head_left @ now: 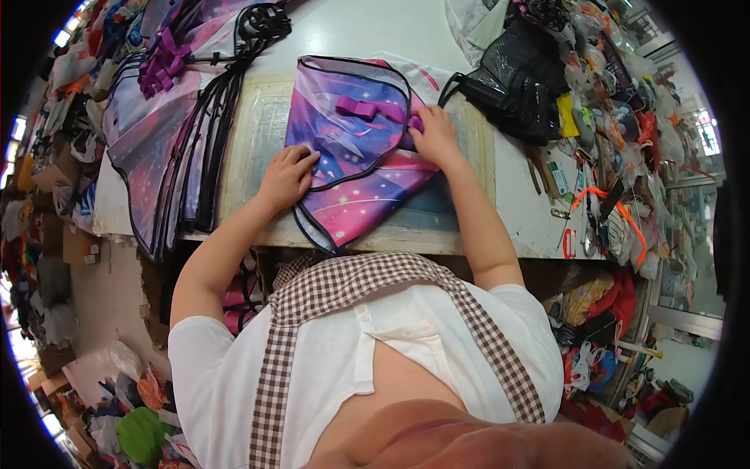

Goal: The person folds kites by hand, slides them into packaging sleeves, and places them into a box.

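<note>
A pink and purple galaxy-print fabric piece (359, 207) with black edging lies folded on the table in front of me. A purple strap (363, 108) loops across its upper part. My left hand (287, 178) rests on the left edge of the fabric, fingers bent and close together; whether it pinches the cloth is hidden. On the right side, my right hand (434, 134) has its fingers closed on the end of the purple strap, at the fabric's right edge.
Similar galaxy-print pieces (156, 141) with black edging are stacked at the left. Black packaged items (519, 78) lie at the upper right. Scissors (612, 195), orange-handled tools and small items sit at the right edge of the white table (344, 31).
</note>
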Action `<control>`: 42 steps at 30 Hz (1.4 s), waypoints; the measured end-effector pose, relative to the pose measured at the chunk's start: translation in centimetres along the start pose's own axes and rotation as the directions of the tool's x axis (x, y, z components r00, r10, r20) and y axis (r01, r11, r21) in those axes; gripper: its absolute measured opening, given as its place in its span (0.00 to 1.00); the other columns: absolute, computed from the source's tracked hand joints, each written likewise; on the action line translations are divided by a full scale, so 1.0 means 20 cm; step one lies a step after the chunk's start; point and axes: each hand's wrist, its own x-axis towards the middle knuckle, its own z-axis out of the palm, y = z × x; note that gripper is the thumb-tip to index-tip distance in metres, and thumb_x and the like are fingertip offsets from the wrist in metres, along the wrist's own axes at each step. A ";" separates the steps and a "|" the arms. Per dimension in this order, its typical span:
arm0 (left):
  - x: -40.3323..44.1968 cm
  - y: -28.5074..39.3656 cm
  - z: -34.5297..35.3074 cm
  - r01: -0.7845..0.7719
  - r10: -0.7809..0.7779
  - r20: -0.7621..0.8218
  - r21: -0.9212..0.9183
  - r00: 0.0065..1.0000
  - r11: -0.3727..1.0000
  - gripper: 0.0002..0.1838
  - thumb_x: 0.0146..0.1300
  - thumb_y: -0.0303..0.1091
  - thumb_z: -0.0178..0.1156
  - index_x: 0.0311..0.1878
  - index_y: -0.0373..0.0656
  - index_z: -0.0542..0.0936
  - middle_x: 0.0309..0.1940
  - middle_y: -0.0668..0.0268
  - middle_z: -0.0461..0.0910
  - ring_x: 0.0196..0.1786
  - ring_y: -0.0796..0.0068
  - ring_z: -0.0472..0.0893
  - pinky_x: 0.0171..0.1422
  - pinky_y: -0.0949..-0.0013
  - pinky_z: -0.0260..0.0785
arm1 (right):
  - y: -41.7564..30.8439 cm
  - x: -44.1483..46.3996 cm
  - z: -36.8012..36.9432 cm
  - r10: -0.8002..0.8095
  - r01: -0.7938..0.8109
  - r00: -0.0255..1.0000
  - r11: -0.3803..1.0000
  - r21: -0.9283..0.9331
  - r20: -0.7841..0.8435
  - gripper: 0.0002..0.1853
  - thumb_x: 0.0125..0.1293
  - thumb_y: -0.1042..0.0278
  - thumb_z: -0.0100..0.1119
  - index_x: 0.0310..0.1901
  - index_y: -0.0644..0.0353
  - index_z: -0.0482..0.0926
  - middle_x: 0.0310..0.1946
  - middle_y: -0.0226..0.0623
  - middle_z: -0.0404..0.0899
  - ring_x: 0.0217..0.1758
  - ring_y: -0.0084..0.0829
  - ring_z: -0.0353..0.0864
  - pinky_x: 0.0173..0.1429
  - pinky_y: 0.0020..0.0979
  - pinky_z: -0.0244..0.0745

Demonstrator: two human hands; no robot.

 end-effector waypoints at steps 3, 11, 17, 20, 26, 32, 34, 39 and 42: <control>-0.01 0.01 0.00 -0.004 0.004 0.013 -0.023 1.000 1.000 0.21 0.61 0.30 0.59 0.59 0.45 0.79 0.53 0.60 0.77 0.58 0.56 0.76 0.62 0.56 0.68 | 0.27 -0.06 0.11 -0.087 0.055 0.990 0.962 0.269 0.108 0.12 0.58 0.69 0.64 0.45 0.56 0.84 0.51 0.40 0.81 0.56 0.46 0.78 0.61 0.43 0.72; -0.01 0.01 -0.01 0.014 -0.014 0.017 -0.007 1.000 1.000 0.20 0.60 0.30 0.59 0.58 0.46 0.80 0.54 0.59 0.76 0.56 0.55 0.76 0.61 0.56 0.68 | 0.25 -0.04 0.08 -0.209 0.152 0.977 0.821 0.550 0.041 0.14 0.52 0.83 0.57 0.41 0.61 0.83 0.49 0.44 0.81 0.55 0.47 0.79 0.60 0.41 0.75; -0.02 -0.10 -0.02 0.011 0.001 0.168 -0.068 0.986 0.998 0.25 0.59 0.25 0.59 0.62 0.48 0.79 0.59 0.59 0.75 0.61 0.54 0.74 0.67 0.56 0.67 | 0.01 -0.32 -0.25 -0.431 0.410 0.894 0.897 0.166 0.121 0.18 0.51 0.77 0.60 0.45 0.54 0.82 0.47 0.39 0.81 0.55 0.45 0.78 0.60 0.43 0.72; 0.01 -0.18 -0.12 -0.069 0.097 0.314 -0.099 0.944 0.993 0.26 0.59 0.23 0.59 0.62 0.48 0.79 0.62 0.59 0.73 0.62 0.54 0.74 0.69 0.57 0.66 | 0.05 -0.39 -0.18 -0.543 0.537 0.830 0.840 0.075 0.133 0.16 0.51 0.72 0.64 0.45 0.53 0.81 0.46 0.37 0.81 0.53 0.44 0.79 0.56 0.43 0.73; 0.10 -0.36 -0.13 0.118 0.114 0.441 -0.466 0.890 0.877 0.25 0.58 0.28 0.63 0.61 0.45 0.79 0.64 0.56 0.74 0.62 0.52 0.76 0.68 0.59 0.69 | 0.14 -0.35 0.01 -0.039 0.006 0.978 0.987 0.159 0.207 0.12 0.57 0.61 0.68 0.42 0.53 0.81 0.47 0.36 0.82 0.52 0.40 0.80 0.45 0.43 0.76; 0.26 -0.25 0.07 0.680 -0.588 0.361 -0.230 0.724 0.696 0.27 0.61 0.34 0.62 0.65 0.45 0.74 0.63 0.55 0.74 0.61 0.51 0.76 0.65 0.59 0.71 | -0.04 -0.18 -0.02 0.303 -0.299 0.912 0.953 -0.059 0.277 0.12 0.60 0.63 0.67 0.45 0.53 0.81 0.49 0.37 0.81 0.51 0.40 0.80 0.42 0.45 0.76; 0.25 -0.09 0.05 0.470 -0.479 -0.115 -0.102 0.870 0.877 0.26 0.63 0.38 0.61 0.65 0.45 0.73 0.62 0.55 0.75 0.60 0.51 0.77 0.63 0.58 0.72 | -0.04 -0.21 0.02 0.101 -0.101 0.995 0.994 -0.037 -0.012 0.15 0.59 0.64 0.67 0.48 0.53 0.81 0.51 0.38 0.81 0.52 0.40 0.80 0.43 0.45 0.77; 0.24 -0.19 0.11 -0.142 0.137 0.034 0.254 0.990 0.957 0.26 0.63 0.38 0.61 0.64 0.45 0.73 0.62 0.53 0.73 0.60 0.52 0.76 0.61 0.56 0.73 | 0.02 -0.23 -0.01 -0.423 0.420 0.906 0.905 -0.070 -0.024 0.21 0.56 0.65 0.69 0.53 0.52 0.80 0.53 0.38 0.81 0.55 0.39 0.80 0.45 0.44 0.77; 0.30 -0.04 0.01 -0.034 0.025 0.065 0.129 0.998 0.991 0.26 0.60 0.39 0.63 0.62 0.46 0.76 0.57 0.53 0.77 0.59 0.54 0.77 0.59 0.54 0.73 | 0.06 -0.17 0.02 -0.439 0.446 0.891 0.894 -0.044 0.114 0.25 0.56 0.63 0.69 0.57 0.54 0.79 0.52 0.40 0.82 0.53 0.42 0.81 0.47 0.43 0.79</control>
